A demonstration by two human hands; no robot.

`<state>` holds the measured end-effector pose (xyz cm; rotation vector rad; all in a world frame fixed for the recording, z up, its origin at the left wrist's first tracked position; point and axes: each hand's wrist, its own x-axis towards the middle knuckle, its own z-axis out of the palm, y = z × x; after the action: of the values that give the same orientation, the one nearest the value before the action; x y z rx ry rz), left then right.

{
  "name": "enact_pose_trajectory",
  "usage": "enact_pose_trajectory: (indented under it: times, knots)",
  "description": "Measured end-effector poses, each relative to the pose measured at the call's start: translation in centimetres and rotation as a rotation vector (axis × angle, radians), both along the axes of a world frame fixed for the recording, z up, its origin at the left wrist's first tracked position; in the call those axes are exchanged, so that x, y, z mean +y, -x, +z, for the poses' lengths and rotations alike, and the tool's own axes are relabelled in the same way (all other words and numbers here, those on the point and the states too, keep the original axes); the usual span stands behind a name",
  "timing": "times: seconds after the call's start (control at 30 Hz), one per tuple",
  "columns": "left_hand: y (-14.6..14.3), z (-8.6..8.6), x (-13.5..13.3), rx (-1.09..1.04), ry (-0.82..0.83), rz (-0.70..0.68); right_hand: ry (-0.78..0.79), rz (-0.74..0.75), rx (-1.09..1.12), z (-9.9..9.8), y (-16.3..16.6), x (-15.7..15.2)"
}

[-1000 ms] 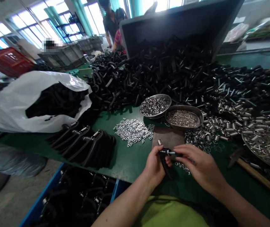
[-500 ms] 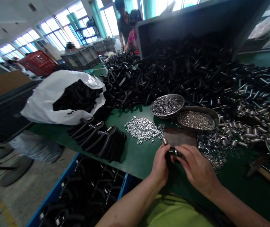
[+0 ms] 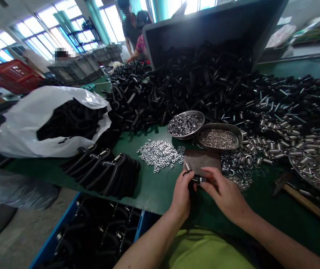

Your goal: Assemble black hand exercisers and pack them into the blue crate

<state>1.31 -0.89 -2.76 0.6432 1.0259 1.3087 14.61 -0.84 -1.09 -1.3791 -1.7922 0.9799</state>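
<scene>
My left hand (image 3: 182, 194) is closed around a black handle-like part (image 3: 197, 179). A small metal coil spring (image 3: 188, 166) sticks up from this part beside my left thumb. At the part's right end is my right hand (image 3: 223, 190), its index finger and thumb apart around the tip; I cannot tell whether they touch it. Beyond the hands lies a flat brown metal plate (image 3: 202, 160). Left of the plate is a spread of small nuts (image 3: 161, 154) on the green table (image 3: 151, 190).
Two metal bowls of small parts, a round bowl (image 3: 200, 114) and an oval bowl (image 3: 239, 145), stand behind the plate. Springs (image 3: 273, 145) and a hammer (image 3: 308, 201) lie right. Stacked black parts (image 3: 112, 175), a white bag (image 3: 22, 127) and a blue crate (image 3: 61, 224) are left.
The view has shifted so things sit further left. My right fingers have loosened and spread apart at the black part's end. My left hand still holds it.
</scene>
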Motion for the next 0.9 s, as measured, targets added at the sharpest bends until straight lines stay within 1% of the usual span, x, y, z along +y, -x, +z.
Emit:
enact_pose_trajectory:
  times: [0.03, 0.07, 0.1, 0.17, 0.23, 0.3, 0.33, 0.37, 0.4, 0.47, 0.53, 0.57, 0.6, 0.63, 0.7, 0.77, 0.83, 0.9]
  knots:
    - [0.1, 0.1, 0.0, 0.024, -0.010, -0.001, -0.069, -0.013, 0.020, 0.1, 0.0, -0.1]
    - [0.1, 0.2, 0.1, 0.066, -0.019, -0.015, -0.076, -0.022, 0.071, 0.1, 0.1, -0.2]
    - [0.2, 0.3, 0.1, 0.127, -0.027, -0.040, -0.005, -0.030, 0.163, 0.0, 0.3, -0.3]
    - [0.1, 0.4, 0.0, 0.301, -0.047, -0.068, 0.282, -0.073, 0.458, -0.2, 0.9, -0.4]
    - [-0.1, 0.3, -0.1, 0.516, -0.069, -0.002, 0.552, -0.165, 0.799, -0.6, 1.6, -0.5]
    - [-0.4, 0.2, -0.3, 0.728, -0.084, 0.078, 0.710, -0.273, 1.049, -1.0, 2.2, -0.5]
    - [-0.6, 0.1, -0.3, 0.811, -0.082, 0.080, 0.760, -0.311, 1.111, -1.3, 2.4, -0.6]
    - [-0.7, 0.0, -0.3, 0.875, -0.077, 0.051, 0.792, -0.325, 1.129, -1.6, 2.4, -0.6]
    - [-0.7, -0.1, -0.3, 0.920, -0.073, -0.002, 0.804, -0.312, 1.105, -1.9, 2.3, -0.6]
    - [-0.7, -0.3, 0.0, 0.987, -0.078, -0.129, 0.760, -0.212, 0.934, -2.4, 1.4, -0.5]
    - [-0.4, -0.6, 0.5, 1.083, -0.108, -0.230, 0.642, -0.084, 0.652, -2.6, -0.4, 0.0]
    - [-0.2, -0.8, 0.8, 1.152, -0.130, -0.264, 0.558, -0.044, 0.501, -2.5, -1.6, 0.4]
    - [0.0, -0.9, 1.1, 1.234, -0.154, -0.284, 0.458, -0.035, 0.353, -2.2, -3.1, 1.0]
    - [0.2, -1.1, 1.5, 1.320, -0.183, -0.294, 0.347, -0.059, 0.213, -1.6, -4.7, 1.7]
    - [0.6, -1.4, 2.1, 1.474, -0.258, -0.305, 0.132, -0.177, -0.042, -0.1, -8.3, 3.0]
    - [0.9, -1.7, 2.6, 1.568, -0.364, -0.327, -0.026, -0.296, -0.261, 1.7, -11.8, 4.1]
    - [1.1, -1.9, 3.1, 1.605, -0.460, -0.356, -0.119, -0.382, -0.442, 3.1, -14.9, 4.7]
    - [1.2, -2.0, 3.3, 1.612, -0.514, -0.378, -0.162, -0.443, -0.597, 3.8, -17.3, 4.7]
